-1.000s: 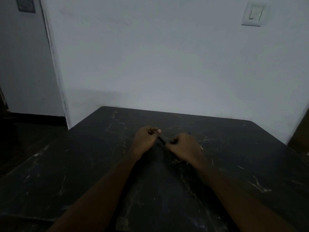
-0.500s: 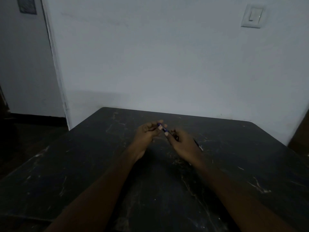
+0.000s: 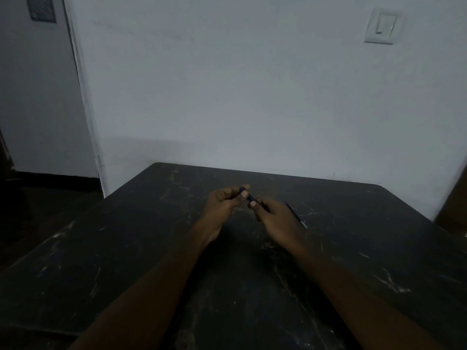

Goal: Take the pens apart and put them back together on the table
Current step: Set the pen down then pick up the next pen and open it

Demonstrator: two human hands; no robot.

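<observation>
Head view, dim light, detail poor. The pen (image 3: 249,197) is held in the air over the dark table (image 3: 126,248), just above centre frame, spanning the gap between both hands.

Left hand (image 3: 222,207): fingers curled, thumb and a fingertip pinching the blue end of the pen. Right hand (image 3: 276,221): fingers curled round the other end, thumb tip laid on the barrel. The two thumb tips sit close together on it.

A thin shaft (image 3: 294,213) with a pale tip shows past the right hand, toward the right of the frame. Cannot tell whether it is the far end of the same pen, a refill, or a separate piece lying on the table.

Handling, as judged:
- Light, stiff, thin plastic.
- Barrel smooth, likely to slip under a twist, so pinch firmly with the pads.
- Take hold close on either side of the joint; gripping far apart would bend it rather than turn it.
- Any small inner parts could roll or drop, and would be hard to spot on this dark marbled top. Keep the work low over the table.
</observation>
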